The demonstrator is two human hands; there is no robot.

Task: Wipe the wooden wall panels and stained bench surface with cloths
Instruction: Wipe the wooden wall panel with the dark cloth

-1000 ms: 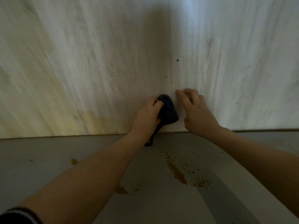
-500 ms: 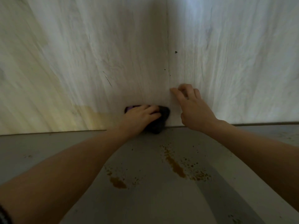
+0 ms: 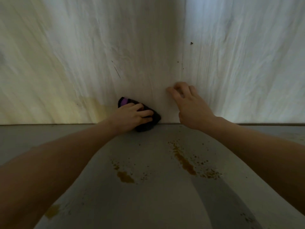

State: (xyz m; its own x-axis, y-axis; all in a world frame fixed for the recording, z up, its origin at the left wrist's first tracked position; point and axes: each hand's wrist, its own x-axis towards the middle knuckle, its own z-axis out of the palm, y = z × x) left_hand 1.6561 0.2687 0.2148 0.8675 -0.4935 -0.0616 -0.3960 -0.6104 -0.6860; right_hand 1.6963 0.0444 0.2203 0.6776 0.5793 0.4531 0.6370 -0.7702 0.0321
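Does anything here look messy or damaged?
Yes. Brown stains and a smaller blotch are spattered across the grey bench. The wall panel has a yellowish patch, a dark scratch and small dark specks.

Cloth (image 3: 144, 120) mostly hidden — under left hand (image 3: 132, 115) (fingers curled over).
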